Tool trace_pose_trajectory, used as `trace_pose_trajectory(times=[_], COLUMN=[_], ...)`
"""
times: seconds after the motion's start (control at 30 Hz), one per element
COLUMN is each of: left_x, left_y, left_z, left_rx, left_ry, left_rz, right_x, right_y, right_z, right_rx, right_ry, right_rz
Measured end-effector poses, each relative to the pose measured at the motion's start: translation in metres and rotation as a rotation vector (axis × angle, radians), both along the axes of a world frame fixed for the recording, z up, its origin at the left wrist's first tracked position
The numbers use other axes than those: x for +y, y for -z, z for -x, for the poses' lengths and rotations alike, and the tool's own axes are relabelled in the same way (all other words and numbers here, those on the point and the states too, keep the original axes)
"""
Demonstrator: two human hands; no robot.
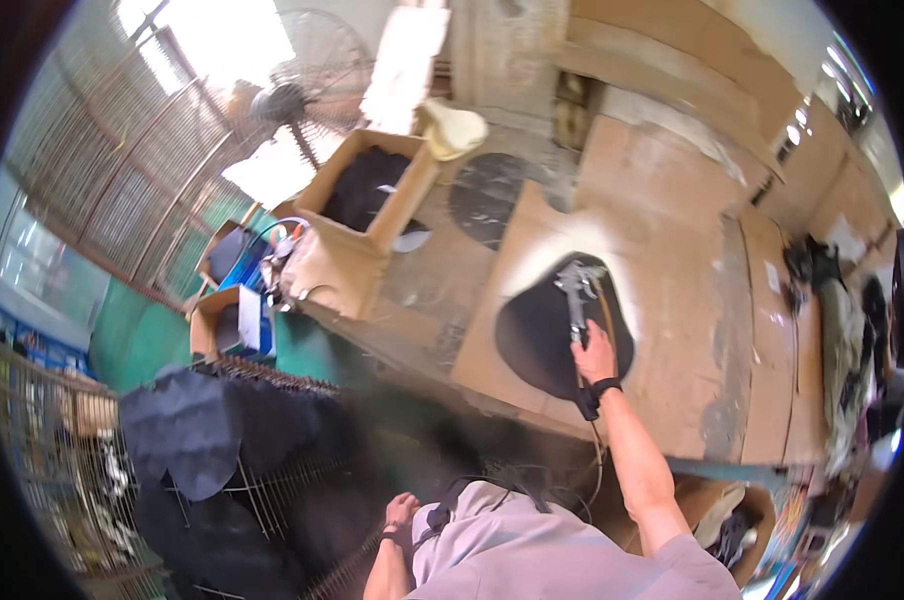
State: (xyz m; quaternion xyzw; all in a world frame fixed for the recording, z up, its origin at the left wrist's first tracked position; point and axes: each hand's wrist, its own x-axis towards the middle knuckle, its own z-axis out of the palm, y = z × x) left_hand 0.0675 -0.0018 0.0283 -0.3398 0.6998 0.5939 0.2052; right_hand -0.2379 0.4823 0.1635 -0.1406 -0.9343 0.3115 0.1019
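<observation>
My right hand is wrapped round the handle of a silver spray gun, which is held over a black, rounded, saddle-shaped piece. That piece lies on a flat cardboard sheet, with a pale, whitish patch along its far edge. A thin hose runs down from the gun past the table's near edge. Down by my waist, my left hand has its fingers curled in; whether anything is in them is hidden. Nearest to it on the left are dark sheets draped over a wire rack.
Left of the cardboard sheet, an open carton holds dark pieces, with a cream saddle-shaped piece at its far corner. A fan stands at the far left. Cardboard panels rise behind the table. Below right is another carton.
</observation>
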Motion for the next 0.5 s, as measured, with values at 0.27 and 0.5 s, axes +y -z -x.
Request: trace_pose_trajectory(times=[0.27,0.5], left_x=[-0.062,-0.083], left_y=[-0.007,-0.016], left_z=[0.022,0.055], left_rx=[-0.266,-0.147], left_ry=[-0.269,0.222], left_rz=[-0.179,0.419], right_x=[-0.018,0.022], right_y=[0.046,0.004], right_z=[0.062,0.06], right_rx=[-0.387,-0.283], right_ry=[0.147,0.424], right_rz=[-0.263,-0.069])
